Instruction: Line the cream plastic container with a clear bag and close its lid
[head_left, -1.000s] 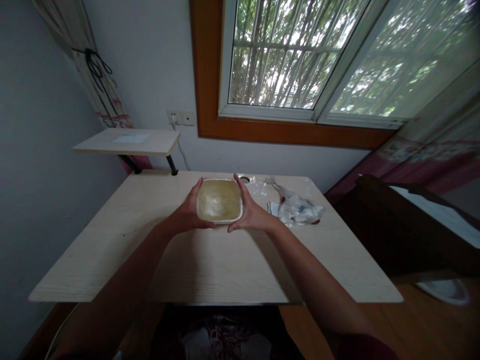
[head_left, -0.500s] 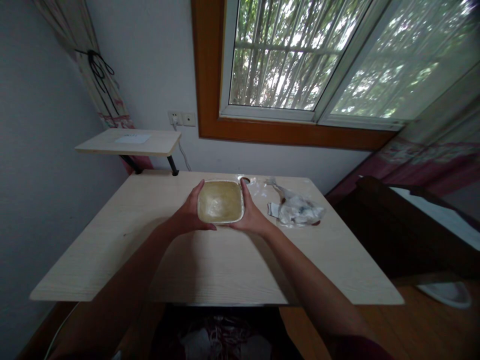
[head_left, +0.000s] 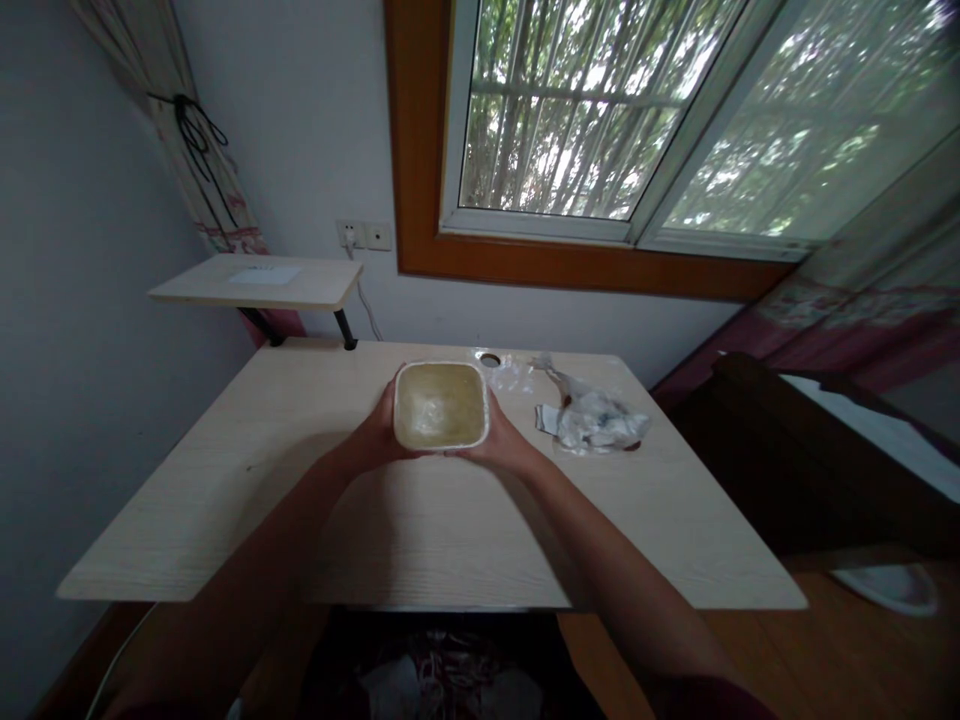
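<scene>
- Square plastic tub (head_left: 441, 405) (cream rim, cloudy yellowish inside): near the far edge of the desk (head_left: 225, 520), about midway along it, held between both hands. I cannot tell whether its base touches the desk.
- Left hand (head_left: 373, 435): cups the tub's left side and near corner, its fingers (head_left: 390, 400) closed against the wall and mostly hidden behind it.
- Right hand (head_left: 504, 435): mirrors the left on the tub's right side and near corner, its fingers likewise wrapped close and largely out of sight.
- Crumpled clear plastic bag (head_left: 592, 422): lies on the desk just right of the tub and right hand, close to the far edge.
- Round cable hole (head_left: 489, 360): set in the desk near the far edge, just behind the tub.
- Small wooden shelf (head_left: 255, 282): stands beyond the desk's far left corner, a white sheet (head_left: 264, 274) lying on it — a wall socket (head_left: 352, 233) just beside it.
</scene>
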